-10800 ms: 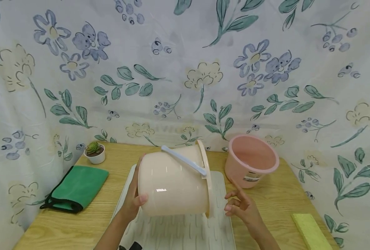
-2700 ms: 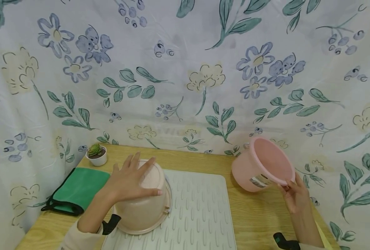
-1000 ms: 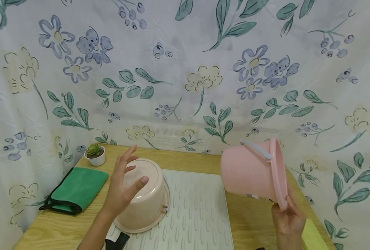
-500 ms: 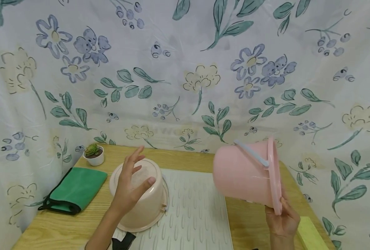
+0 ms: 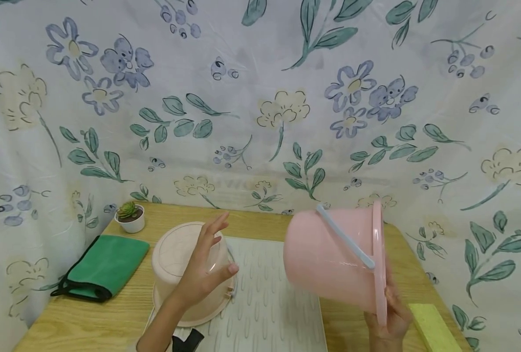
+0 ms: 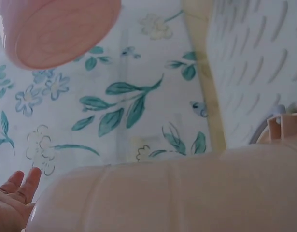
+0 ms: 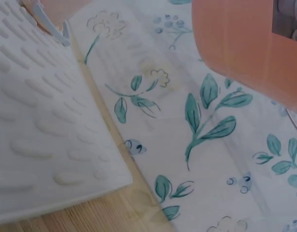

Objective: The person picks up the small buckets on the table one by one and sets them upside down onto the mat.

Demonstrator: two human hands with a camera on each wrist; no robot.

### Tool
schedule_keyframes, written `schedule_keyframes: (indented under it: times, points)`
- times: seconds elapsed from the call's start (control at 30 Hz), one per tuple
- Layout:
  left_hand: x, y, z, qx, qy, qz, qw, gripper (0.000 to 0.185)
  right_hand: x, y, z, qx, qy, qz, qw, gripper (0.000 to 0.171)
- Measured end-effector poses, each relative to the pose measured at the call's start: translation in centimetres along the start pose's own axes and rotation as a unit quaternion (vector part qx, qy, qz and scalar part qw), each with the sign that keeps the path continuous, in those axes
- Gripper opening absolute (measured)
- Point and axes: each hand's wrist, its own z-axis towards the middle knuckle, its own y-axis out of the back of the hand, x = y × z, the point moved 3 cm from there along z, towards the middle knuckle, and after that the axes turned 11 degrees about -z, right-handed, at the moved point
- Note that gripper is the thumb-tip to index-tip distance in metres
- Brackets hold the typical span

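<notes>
My right hand (image 5: 390,310) grips the rim of a pink bucket (image 5: 331,256), which hangs on its side above the table with its mouth to the right. A pale blue handle (image 5: 346,237) lies across its wall. A beige bucket (image 5: 172,256) stands upside down on the left half of a white ridged mat (image 5: 278,293). In front of it my left hand (image 5: 205,271) is raised, thumb and fingers spread apart, holding nothing. In the left wrist view its fingertips (image 6: 30,183) show beside the beige bucket (image 6: 153,198). The right wrist view shows the pink bucket (image 7: 249,43) but not the gripping fingers.
A folded green cloth (image 5: 102,266) with black edging lies at the left of the wooden table (image 5: 80,318), near a small potted succulent (image 5: 130,216). A yellow sponge-like block (image 5: 436,327) lies at the right. A floral curtain (image 5: 243,98) hangs behind.
The beige bucket, earlier in my left hand, now stands inverted on the mat, and that hand has lifted off it. My right hand has picked up the pink bucket, tipped it sideways and moved it left.
</notes>
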Motion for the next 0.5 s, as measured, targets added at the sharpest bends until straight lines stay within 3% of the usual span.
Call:
schedule_keyframes:
  times: [0.3, 0.5]
  points:
    - [1.0, -1.9, 0.1, 0.019, 0.004, -0.041, 0.999, 0.079, -2.3, -0.3, -0.9, -0.008, -0.012, -0.003, 1.0, 0.061]
    - [1.6, -3.2, 0.0, 0.041, 0.024, -0.058, 0.9972, 0.08, -3.8, -0.4, -1.4, -0.03, -0.02, 0.006, 0.999, 0.048]
